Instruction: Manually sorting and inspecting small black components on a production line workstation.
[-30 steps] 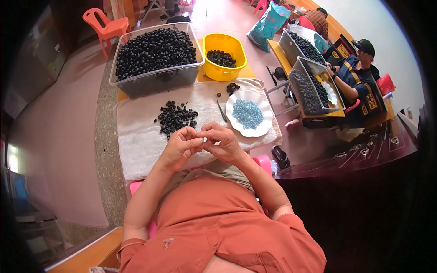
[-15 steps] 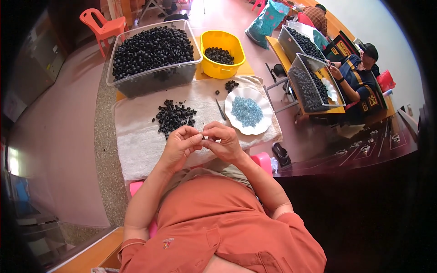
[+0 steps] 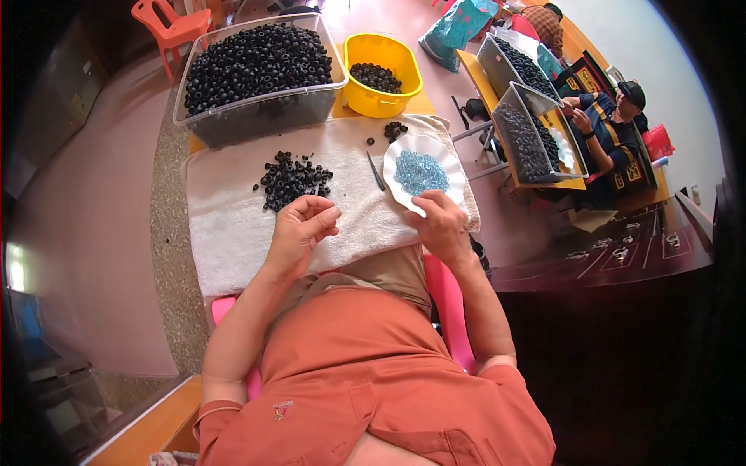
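Observation:
My left hand (image 3: 301,231) is closed in a pinch over the white cloth (image 3: 233,233), just nearer than a loose pile of small black ring-shaped parts (image 3: 291,180). Whatever sits between its fingertips is too small to make out. At the near rim of a white scalloped plate (image 3: 398,189), my right hand (image 3: 444,229) has its fingers bent together; what they hold, if anything, is hidden. Pale blue clear beads (image 3: 420,171) lie heaped on that plate. Dark tweezers (image 3: 376,171) rest on the cloth beside it.
Beyond the cloth stand a clear bin (image 3: 256,124) full of black parts and a yellow tub (image 3: 381,104) with more. A few black parts (image 3: 395,130) lie behind the plate. To the right, a co-worker (image 3: 610,128) sits at another table with clear bins (image 3: 522,140).
My hands, which met over the cloth before, are now apart. The right one has moved right to the plate's near rim; the left stays near the black pile, still pinched.

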`<state>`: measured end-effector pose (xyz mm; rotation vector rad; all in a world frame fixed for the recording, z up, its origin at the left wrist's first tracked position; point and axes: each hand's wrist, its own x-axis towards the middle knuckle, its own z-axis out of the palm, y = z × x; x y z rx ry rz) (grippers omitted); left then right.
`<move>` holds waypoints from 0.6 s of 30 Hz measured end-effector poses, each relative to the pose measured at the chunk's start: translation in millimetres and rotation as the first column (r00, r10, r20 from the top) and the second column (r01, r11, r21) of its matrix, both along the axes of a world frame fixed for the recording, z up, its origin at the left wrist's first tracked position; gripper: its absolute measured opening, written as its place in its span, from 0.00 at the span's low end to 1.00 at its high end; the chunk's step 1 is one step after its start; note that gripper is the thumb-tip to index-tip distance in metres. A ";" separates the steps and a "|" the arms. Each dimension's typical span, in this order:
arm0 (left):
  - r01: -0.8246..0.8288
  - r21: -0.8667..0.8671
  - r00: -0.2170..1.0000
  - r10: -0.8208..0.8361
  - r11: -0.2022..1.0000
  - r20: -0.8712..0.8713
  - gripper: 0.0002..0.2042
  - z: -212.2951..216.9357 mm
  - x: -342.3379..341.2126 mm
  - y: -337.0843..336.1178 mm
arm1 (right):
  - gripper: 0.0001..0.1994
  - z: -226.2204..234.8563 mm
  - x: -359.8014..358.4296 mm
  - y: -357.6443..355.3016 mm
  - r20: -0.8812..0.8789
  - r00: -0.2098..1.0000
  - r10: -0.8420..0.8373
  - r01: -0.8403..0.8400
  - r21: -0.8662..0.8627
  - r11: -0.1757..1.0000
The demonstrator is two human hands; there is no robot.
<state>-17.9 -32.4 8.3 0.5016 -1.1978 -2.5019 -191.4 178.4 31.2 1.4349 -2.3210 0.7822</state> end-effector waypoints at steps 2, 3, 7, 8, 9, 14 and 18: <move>0.011 -0.014 1.000 -0.011 1.000 0.012 0.05 -0.3 -0.4 3.2 | 0.13 5.9 -4.8 8.9 -0.027 0.999 -0.023 0.024 0.061 0.998; 0.026 -0.031 0.999 -0.025 0.999 0.028 0.05 -1.1 -0.7 4.7 | 0.14 7.9 -6.4 11.8 -0.057 0.997 -0.046 0.053 0.117 0.992; 0.046 -0.074 0.999 -0.043 0.996 0.033 0.05 -3.8 -0.4 8.5 | 0.15 1.4 -10.3 12.1 -0.107 0.994 -0.021 0.045 0.224 0.974; 0.046 -0.075 0.998 -0.043 0.996 0.034 0.05 -3.4 -0.3 8.8 | 0.15 -0.1 -10.9 12.1 -0.107 0.994 -0.022 0.045 0.222 0.974; 0.044 -0.071 0.999 -0.042 0.997 0.032 0.05 -2.7 -0.3 9.1 | 0.15 -1.8 -11.8 12.2 -0.103 0.995 -0.005 0.030 0.244 0.969; 0.038 -0.072 0.999 -0.037 0.997 0.022 0.04 -0.8 -0.6 9.3 | 0.14 -3.2 -11.6 11.4 -0.086 0.996 0.009 0.012 0.240 0.971; 0.037 -0.076 0.999 -0.036 0.996 0.023 0.04 -1.3 -1.0 9.5 | 0.13 -7.3 -12.2 10.4 -0.115 0.993 0.021 0.004 0.218 0.976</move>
